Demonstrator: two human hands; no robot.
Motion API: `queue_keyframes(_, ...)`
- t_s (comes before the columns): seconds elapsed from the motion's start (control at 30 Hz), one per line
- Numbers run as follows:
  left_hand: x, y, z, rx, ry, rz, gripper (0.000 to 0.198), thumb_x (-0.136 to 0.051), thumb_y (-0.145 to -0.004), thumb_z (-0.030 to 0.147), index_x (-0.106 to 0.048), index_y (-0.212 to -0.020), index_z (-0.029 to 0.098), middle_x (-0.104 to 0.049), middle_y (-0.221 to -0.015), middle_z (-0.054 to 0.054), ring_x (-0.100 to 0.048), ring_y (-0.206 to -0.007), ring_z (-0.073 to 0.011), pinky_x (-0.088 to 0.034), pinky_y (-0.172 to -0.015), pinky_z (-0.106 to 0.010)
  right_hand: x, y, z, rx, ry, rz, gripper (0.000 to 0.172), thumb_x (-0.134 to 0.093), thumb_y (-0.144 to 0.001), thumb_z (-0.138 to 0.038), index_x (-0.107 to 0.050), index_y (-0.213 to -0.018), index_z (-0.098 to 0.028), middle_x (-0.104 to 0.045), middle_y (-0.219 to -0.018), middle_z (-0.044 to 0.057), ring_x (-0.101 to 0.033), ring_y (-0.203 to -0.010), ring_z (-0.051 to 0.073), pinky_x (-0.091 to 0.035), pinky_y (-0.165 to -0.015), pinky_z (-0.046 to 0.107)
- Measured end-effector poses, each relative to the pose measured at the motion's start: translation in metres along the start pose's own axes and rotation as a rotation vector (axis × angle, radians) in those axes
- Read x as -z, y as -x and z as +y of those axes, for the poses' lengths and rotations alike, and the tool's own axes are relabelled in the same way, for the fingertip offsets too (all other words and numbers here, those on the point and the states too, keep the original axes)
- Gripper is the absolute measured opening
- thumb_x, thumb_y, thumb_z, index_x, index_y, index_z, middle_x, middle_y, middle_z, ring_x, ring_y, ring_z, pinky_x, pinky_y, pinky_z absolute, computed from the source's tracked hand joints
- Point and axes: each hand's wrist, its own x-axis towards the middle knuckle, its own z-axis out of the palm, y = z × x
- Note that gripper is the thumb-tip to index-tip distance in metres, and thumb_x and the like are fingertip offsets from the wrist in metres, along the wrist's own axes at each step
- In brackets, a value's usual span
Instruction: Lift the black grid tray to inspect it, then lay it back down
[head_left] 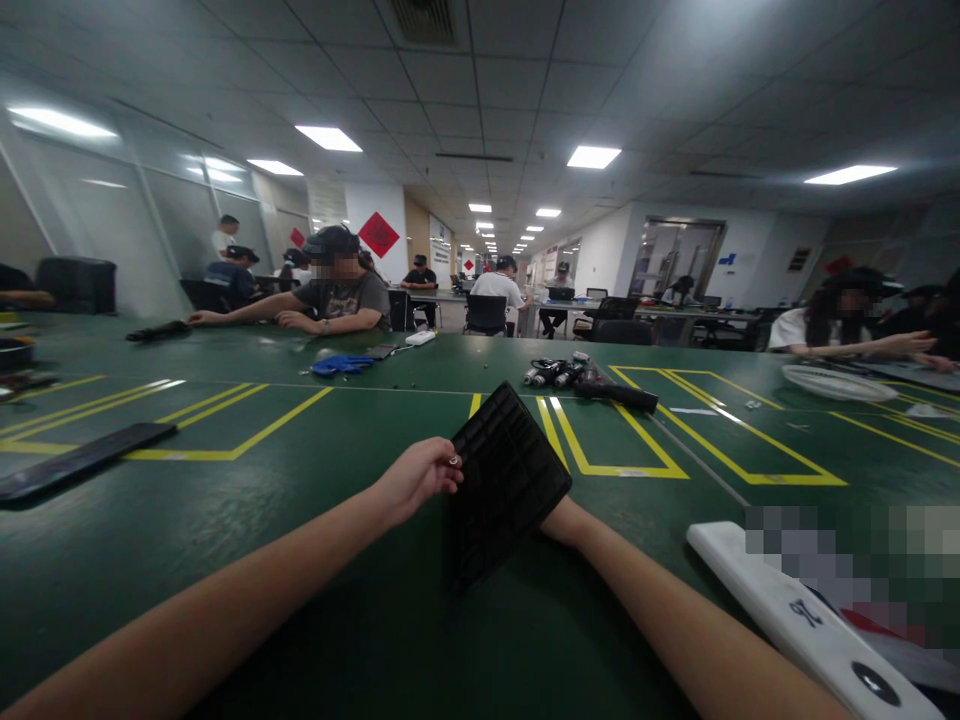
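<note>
My left hand is closed in a pinch on a small silvery screw, held against the left edge of a black ribbed panel. The panel stands tilted on edge over the green table. My right hand reaches behind the panel and holds it up; its fingers are hidden by the panel.
A white flat device lies at the near right. A black bar lies at the left. Farther out are a black tool, small metal parts and a blue glove. Other people sit across and at the right.
</note>
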Motion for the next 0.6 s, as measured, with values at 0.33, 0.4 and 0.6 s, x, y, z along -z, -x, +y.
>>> queue_keyframes(0.33,0.002,0.004,-0.008,-0.202,-0.698,-0.097,0.050,-0.067,-0.058,0.038,-0.052,-0.100,0.015,-0.045,-0.071,0.003,-0.044,-0.064,-0.0116,-0.036,-0.057,-0.023,-0.001,0.003,0.004,-0.017,-0.002,0.013,0.034,-0.046,-0.081,-0.033,-0.055,-0.110,-0.019,-0.057,-0.115,0.008,-0.050,-0.107,0.021,-0.039,-0.094,0.039)
queue_keyframes(0.4,0.000,0.004,-0.009,-0.345,-0.872,-0.068,0.043,-0.063,-0.061,0.041,-0.056,-0.094,0.015,-0.047,-0.075,0.000,-0.045,-0.066,-0.0133,-0.036,-0.059,-0.025,-0.002,0.003,0.005,-0.021,0.011,0.011,0.034,-0.048,-0.080,-0.033,-0.055,-0.110,-0.020,-0.057,-0.115,0.007,-0.050,-0.108,0.021,-0.039,-0.094,0.039)
queue_keyframes(0.6,0.024,-0.007,0.008,-0.509,-1.135,0.208,0.030,-0.056,-0.065,0.042,-0.056,-0.078,0.016,-0.053,-0.077,-0.002,-0.049,-0.070,-0.0156,-0.037,-0.061,-0.025,0.016,-0.006,0.021,-0.072,0.114,0.065,0.040,-0.057,-0.072,-0.025,-0.054,-0.112,-0.021,-0.057,-0.112,0.006,-0.047,-0.108,0.022,-0.036,-0.094,0.042)
